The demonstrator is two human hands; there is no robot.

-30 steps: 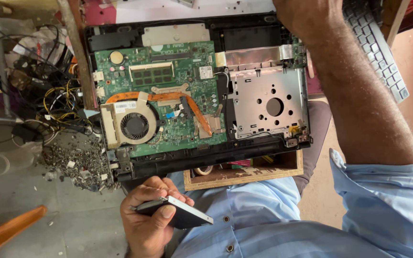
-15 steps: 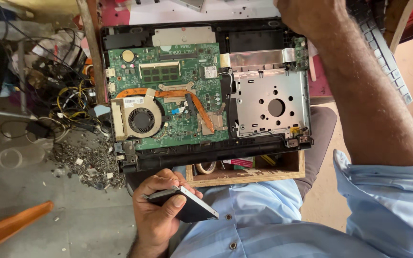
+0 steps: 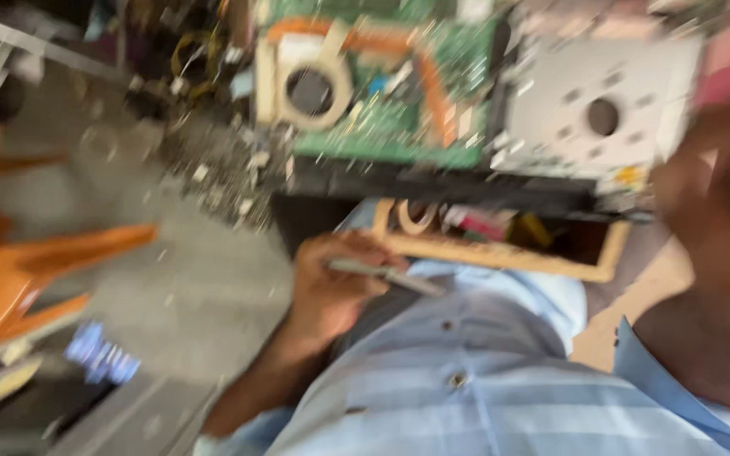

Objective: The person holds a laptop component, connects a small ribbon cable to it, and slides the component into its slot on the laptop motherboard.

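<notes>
The left hand (image 3: 331, 291) is gripping a flat drive (image 3: 386, 274); the laptop (image 3: 433, 101) is lying opened; the right hand (image 3: 711, 194) is too blurred to tell.

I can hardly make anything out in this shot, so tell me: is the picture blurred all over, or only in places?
Head view: motion blur smears the whole frame. The left hand and the flat grey thing it holds are soft-edged. The green circuit board and its round fan show as streaks. The right arm, close to the lens, is a dark blur. The light is even daylight, with no strong glare.
</notes>
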